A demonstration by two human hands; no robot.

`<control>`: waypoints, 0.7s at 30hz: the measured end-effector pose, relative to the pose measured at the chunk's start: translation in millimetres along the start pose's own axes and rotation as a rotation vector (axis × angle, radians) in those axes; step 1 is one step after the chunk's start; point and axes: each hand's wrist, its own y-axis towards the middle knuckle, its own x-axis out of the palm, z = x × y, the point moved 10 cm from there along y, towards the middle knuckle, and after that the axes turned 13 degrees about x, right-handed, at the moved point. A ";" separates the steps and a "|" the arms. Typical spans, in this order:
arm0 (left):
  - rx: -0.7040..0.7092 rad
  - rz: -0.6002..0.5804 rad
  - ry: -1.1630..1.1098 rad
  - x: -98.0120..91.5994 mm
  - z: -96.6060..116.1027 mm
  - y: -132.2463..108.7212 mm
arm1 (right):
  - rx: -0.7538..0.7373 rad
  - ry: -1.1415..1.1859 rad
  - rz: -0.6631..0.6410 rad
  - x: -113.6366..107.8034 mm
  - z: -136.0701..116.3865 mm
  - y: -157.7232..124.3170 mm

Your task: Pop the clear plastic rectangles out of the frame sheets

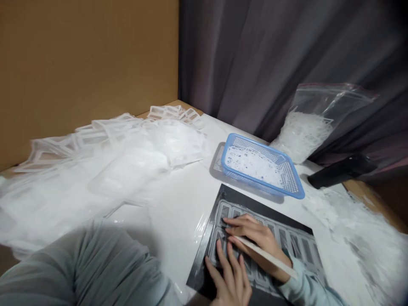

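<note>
My right hand [255, 236] is shut on a flat pale stick [270, 257], whose tip lies against a translucent moulded plastic sheet [295, 240] with rows of rectangular cells. That sheet rests on a black mat [251, 197]. My left hand [231, 274] lies with its fingers apart on the near part of the sheet, holding nothing. Its forearm, in a grey-green sleeve [86, 272], fills the lower left foreground. Part of the sheet is hidden under both hands.
A blue plastic mesh basket [245, 142] holds white scraps. Behind it sits a clear zip bag [302, 131] of white trimmings, next to a black handled object [341, 172]. A large heap of translucent plastic frames [95, 165] covers the table's left. Loose white trimmings [360, 221] lie at the right.
</note>
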 end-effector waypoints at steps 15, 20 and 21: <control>-0.400 0.088 -0.972 20.7 -28.9 3.7 | 0.204 0.183 -0.042 -4.3 13.7 6.3; -0.336 0.126 -1.053 26.0 -27.9 8.6 | 0.239 0.227 -0.051 -5.0 15.0 8.3; -0.329 0.138 -1.070 25.6 -30.0 7.6 | 0.241 0.228 -0.050 -5.3 14.9 8.6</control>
